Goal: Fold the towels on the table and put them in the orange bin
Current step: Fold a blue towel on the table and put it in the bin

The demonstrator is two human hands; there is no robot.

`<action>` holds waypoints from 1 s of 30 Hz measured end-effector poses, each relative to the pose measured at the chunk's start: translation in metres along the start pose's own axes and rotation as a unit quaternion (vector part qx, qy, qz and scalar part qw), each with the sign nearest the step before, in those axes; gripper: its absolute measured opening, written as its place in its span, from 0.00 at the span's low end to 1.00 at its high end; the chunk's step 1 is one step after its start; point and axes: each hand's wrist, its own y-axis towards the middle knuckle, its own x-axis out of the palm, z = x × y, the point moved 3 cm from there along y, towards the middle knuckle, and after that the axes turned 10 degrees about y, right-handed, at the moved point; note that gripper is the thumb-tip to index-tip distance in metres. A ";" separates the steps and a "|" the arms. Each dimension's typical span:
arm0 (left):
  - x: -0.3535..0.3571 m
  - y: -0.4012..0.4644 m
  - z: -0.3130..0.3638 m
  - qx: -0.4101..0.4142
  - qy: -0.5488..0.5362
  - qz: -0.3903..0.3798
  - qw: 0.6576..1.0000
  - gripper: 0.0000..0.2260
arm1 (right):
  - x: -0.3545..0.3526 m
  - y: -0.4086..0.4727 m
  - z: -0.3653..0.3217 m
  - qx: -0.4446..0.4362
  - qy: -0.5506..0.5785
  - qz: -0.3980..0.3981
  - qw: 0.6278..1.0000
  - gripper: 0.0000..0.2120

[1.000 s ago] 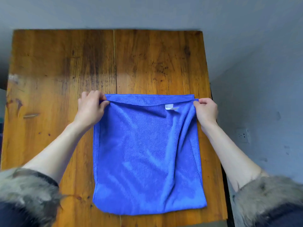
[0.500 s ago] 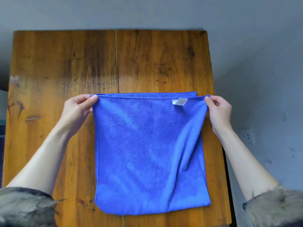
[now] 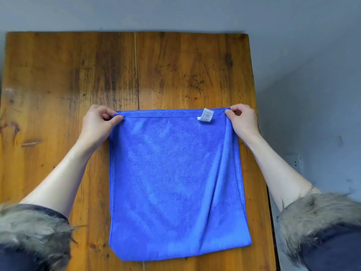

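One view is available, the head camera, looking down at a wooden table.

Towel: a blue towel lies on the table, nearer the right edge than the left. It is folded double; at the far edge two hemmed layers are visible, one just behind the other. The near edge is a rounded fold close to the near side of the table. A white label stands up from the far edge, towards the right corner. A long crease runs down the right side of the cloth.

Left hand: the left hand pinches the far left corner of the towel between thumb and forefinger, the remaining fingers curled above it.

Right hand: the right hand pinches the far right corner in the same manner, thumb on the near face of the cloth.

Relation: the two hands are well apart, one at each far corner, with the far edge drawn nearly straight between them. Both forearms are bare up to fur-trimmed dark sleeves at the bottom corners of the view.

Surroundings: a grey wall lies behind and to the right of the table, with a wall socket low on the right.
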 end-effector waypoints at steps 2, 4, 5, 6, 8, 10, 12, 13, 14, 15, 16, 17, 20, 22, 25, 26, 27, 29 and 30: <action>0.002 0.002 -0.002 -0.029 -0.035 -0.031 0.998 0.06 | 0.002 0.000 -0.001 0.008 0.016 -0.004 1.000 0.05; 0.001 0.003 -0.003 -0.033 -0.069 -0.036 0.996 0.05 | 0.001 -0.003 -0.002 0.020 0.049 0.003 0.999 0.05; -0.001 0.002 -0.003 -0.033 -0.084 -0.030 0.995 0.04 | -0.001 -0.004 -0.001 0.029 0.069 0.008 0.997 0.04; -0.003 0.001 -0.004 -0.032 -0.102 -0.023 0.994 0.04 | -0.004 -0.005 0.000 0.039 0.089 0.012 0.995 0.03; -0.009 -0.004 -0.004 -0.031 -0.137 -0.018 0.990 0.04 | -0.012 -0.007 0.002 0.053 0.118 0.018 0.991 0.03; -0.018 -0.010 -0.003 -0.026 -0.156 -0.019 0.987 0.06 | -0.022 -0.010 0.001 0.055 0.130 0.016 0.990 0.03; -0.030 -0.019 -0.001 -0.017 -0.168 -0.020 0.985 0.06 | -0.033 -0.016 -0.005 0.051 0.127 0.011 0.991 0.02; -0.039 -0.024 0.001 -0.010 -0.181 -0.019 0.983 0.05 | -0.040 -0.020 -0.011 0.046 0.127 0.010 0.991 0.03; -0.048 -0.029 0.004 -0.003 -0.194 -0.020 0.981 0.05 | -0.048 -0.024 -0.017 0.042 0.132 0.011 0.990 0.03; -0.058 -0.034 0.007 0.004 -0.205 -0.021 0.978 0.04 | -0.056 -0.029 -0.023 0.040 0.145 0.014 0.989 0.04; -0.069 -0.039 0.011 0.013 -0.216 -0.022 0.976 0.04 | -0.065 -0.035 -0.031 0.037 0.162 0.017 0.986 0.05; -0.081 -0.043 0.016 0.022 -0.225 -0.022 0.974 0.04 | -0.074 -0.041 -0.041 0.032 0.180 0.020 0.983 0.06; -0.124 -0.056 0.033 0.053 -0.232 -0.022 0.971 0.04 | -0.099 -0.060 -0.079 0.008 0.231 0.024 0.973 0.08; -0.155 -0.063 0.047 0.077 -0.238 -0.021 0.968 0.05 | -0.112 -0.074 -0.109 -0.018 0.251 0.033 0.967 0.09; -0.198 -0.075 0.062 0.106 -0.261 0.003 0.959 0.06 | -0.130 -0.098 -0.150 -0.065 0.242 0.056 0.966 0.09; -0.212 -0.079 0.066 0.116 -0.270 0.013 0.956 0.05 | -0.136 -0.108 -0.163 -0.080 0.238 0.061 0.966 0.08; -0.225 -0.083 0.068 0.123 -0.282 0.020 0.951 0.04 | -0.142 -0.118 -0.175 -0.097 0.235 0.065 0.965 0.08; -0.250 -0.092 0.068 0.130 -0.314 0.024 0.940 0.04 | -0.151 -0.140 -0.198 -0.124 0.243 0.069 0.959 0.10; -0.261 -0.096 0.067 0.127 -0.337 0.023 0.933 0.05 | -0.154 -0.151 -0.207 -0.133 0.256 0.067 0.955 0.11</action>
